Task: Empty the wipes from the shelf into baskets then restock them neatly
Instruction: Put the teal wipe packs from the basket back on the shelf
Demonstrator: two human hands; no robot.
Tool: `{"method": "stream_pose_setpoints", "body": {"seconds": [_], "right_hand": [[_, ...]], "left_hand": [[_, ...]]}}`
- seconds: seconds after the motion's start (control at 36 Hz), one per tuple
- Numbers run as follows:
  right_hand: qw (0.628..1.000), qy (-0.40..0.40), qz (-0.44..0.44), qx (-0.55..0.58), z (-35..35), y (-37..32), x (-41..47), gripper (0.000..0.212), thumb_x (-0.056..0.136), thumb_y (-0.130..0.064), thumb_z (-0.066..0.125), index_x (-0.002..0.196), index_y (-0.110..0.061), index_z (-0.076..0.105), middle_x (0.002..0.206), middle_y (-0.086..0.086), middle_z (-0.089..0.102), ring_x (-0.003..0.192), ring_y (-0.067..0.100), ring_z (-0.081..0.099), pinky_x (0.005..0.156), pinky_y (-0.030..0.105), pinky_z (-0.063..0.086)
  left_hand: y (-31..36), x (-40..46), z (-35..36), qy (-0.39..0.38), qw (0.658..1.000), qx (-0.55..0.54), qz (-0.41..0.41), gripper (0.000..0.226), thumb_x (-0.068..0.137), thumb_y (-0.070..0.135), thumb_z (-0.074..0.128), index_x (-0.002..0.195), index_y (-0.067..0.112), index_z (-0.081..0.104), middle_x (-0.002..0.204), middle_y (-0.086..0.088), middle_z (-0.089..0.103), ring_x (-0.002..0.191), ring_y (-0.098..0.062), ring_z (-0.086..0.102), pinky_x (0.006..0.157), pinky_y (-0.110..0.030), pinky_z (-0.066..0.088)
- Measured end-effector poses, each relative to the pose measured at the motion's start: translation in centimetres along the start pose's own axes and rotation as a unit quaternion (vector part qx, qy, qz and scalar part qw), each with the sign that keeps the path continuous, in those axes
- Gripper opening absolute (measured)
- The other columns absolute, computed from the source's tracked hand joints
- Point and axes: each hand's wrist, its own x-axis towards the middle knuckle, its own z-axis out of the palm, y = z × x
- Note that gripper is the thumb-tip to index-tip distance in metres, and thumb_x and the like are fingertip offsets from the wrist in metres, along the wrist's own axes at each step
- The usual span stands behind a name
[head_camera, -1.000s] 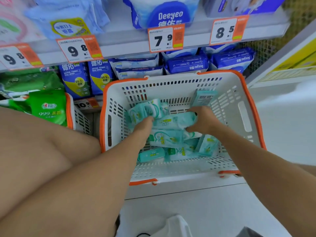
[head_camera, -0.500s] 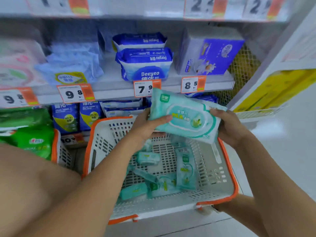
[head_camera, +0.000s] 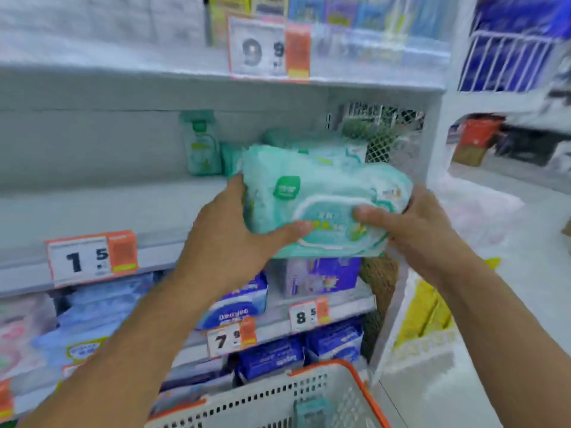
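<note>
While both hands clamp the teal wipes pack by its short ends, left hand at 9 o'clock, right hand at 3, its long axis parallels the shelf edge just beyond.

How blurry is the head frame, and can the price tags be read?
Head view: motion blur throughout; the teal wipes pack and both hands, left and right, are smeared. Large digits on the white-and-orange price tag read, fine print doesn't. Lighting even, no glare.
</note>
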Motion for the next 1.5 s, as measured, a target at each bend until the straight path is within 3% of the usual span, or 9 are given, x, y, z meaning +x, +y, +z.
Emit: {"method": "stream_pose_setpoints", "body": {"seconds": [0.22, 0.47, 0.64, 0.75, 0.86, 0.94, 1.06, 1.25, 1.5], "right_hand": [[0.968, 0.034, 0.029, -0.248, -6.7, -0.2, 13.3, 0.099, 0.050, -0.023, 0.098, 0.136, -0.007, 0.050, 0.121, 0.010, 0.069, 0.110, 0.027, 0.068, 0.094, 0.047, 0.057], [0.910, 0.067, 0.122, -0.390, -10.2, 4.3, 16.2, 0.077, 0.072, -0.017, 0.088, 0.138, -0.014, 0.049, 0.116, 0.004, 0.069, 0.101, 0.026, 0.068, 0.089, 0.048, 0.058], [0.894, 0.092, 0.118, -0.423, -8.8, 3.9, 14.8, 0.063, 0.078, -0.014, 0.083, 0.134, -0.011, 0.054, 0.115, 0.001, 0.063, 0.100, 0.022, 0.063, 0.079, 0.030, 0.054], [0.854, 0.244, -0.034, -0.459, -6.4, 3.8, 10.1, 0.057, 0.085, -0.023, 0.074, 0.136, -0.011, 0.052, 0.134, 0.009, 0.056, 0.122, 0.024, 0.054, 0.099, 0.030, 0.043], [0.877, 0.326, -0.171, -0.309, 1.2, 9.0, -1.4, 0.008, 0.089, -0.017, 0.056, 0.095, -0.016, 0.061, 0.091, 0.002, 0.065, 0.079, 0.006, 0.061, 0.068, 0.019, 0.048], [0.926, 0.048, 0.074, -0.367, 6.3, 18.0, -10.7, 0.015, 0.091, -0.016, 0.064, 0.094, -0.002, 0.066, 0.088, 0.008, 0.069, 0.077, 0.008, 0.062, 0.072, 0.028, 0.048], [0.742, -0.264, 0.415, -0.457, 7.8, 26.6, -22.3, 0.053, 0.083, -0.028, 0.079, 0.127, -0.005, 0.061, 0.130, 0.016, 0.062, 0.121, 0.031, 0.057, 0.102, 0.037, 0.045], [0.623, -0.195, 0.579, -0.489, 3.9, 31.1, -27.9, 0.093, 0.068, -0.035, 0.089, 0.140, -0.008, 0.037, 0.138, 0.015, 0.052, 0.126, 0.031, 0.053, 0.105, 0.038, 0.047], [0.638, -0.034, 0.696, -0.328, 5.0, 36.9, -28.3, 0.096, 0.065, -0.036, 0.092, 0.139, -0.006, 0.038, 0.140, 0.007, 0.051, 0.130, 0.029, 0.050, 0.112, 0.040, 0.041]], "left_hand": [[-2.2, 13.9, 7.1, -0.101, 0.991, 0.072, -0.038, 0.078, 0.071, 0.063, 0.072, 0.134, 0.021, 0.052, 0.128, 0.003, 0.064, 0.116, -0.021, 0.061, 0.098, -0.031, 0.049], [-2.6, 16.5, 13.9, -0.153, 0.954, 0.224, -0.129, 0.086, 0.103, 0.039, 0.043, 0.152, -0.004, -0.014, 0.159, -0.023, 0.022, 0.133, -0.038, 0.044, 0.094, -0.036, 0.044], [-1.8, 15.6, 11.7, -0.143, 0.954, 0.239, -0.113, 0.061, 0.099, 0.044, 0.051, 0.142, 0.002, 0.037, 0.135, -0.018, 0.054, 0.116, -0.033, 0.055, 0.074, -0.030, 0.040], [-0.8, 9.6, 10.3, 0.081, 0.988, 0.124, 0.039, 0.033, 0.092, 0.032, 0.059, 0.116, 0.010, 0.058, 0.110, -0.011, 0.067, 0.102, -0.031, 0.062, 0.080, -0.033, 0.049], [-5.2, -2.8, 11.2, 0.051, 0.992, -0.048, 0.103, 0.016, 0.088, 0.021, 0.058, 0.100, 0.012, 0.065, 0.084, 0.000, 0.068, 0.073, -0.014, 0.062, 0.069, -0.028, 0.052], [-13.4, -14.2, 13.2, -0.164, 0.978, 0.061, -0.110, 0.017, 0.087, 0.023, 0.067, 0.098, 0.010, 0.067, 0.089, -0.006, 0.070, 0.076, -0.018, 0.064, 0.074, -0.038, 0.054], [-22.5, -27.6, 12.5, -0.410, 0.821, 0.186, -0.352, 0.054, 0.081, 0.036, 0.077, 0.125, 0.015, 0.056, 0.123, -0.005, 0.061, 0.104, -0.026, 0.062, 0.083, -0.030, 0.051], [-26.6, -31.9, 11.3, -0.483, 0.758, 0.259, -0.353, 0.073, 0.069, 0.033, 0.085, 0.131, 0.017, 0.049, 0.126, -0.009, 0.056, 0.104, -0.027, 0.060, 0.085, -0.038, 0.054], [-28.4, -33.6, 14.9, -0.533, 0.744, 0.269, -0.299, 0.071, 0.077, 0.026, 0.076, 0.140, 0.022, 0.043, 0.142, -0.006, 0.043, 0.122, -0.031, 0.046, 0.097, -0.043, 0.049]]}}
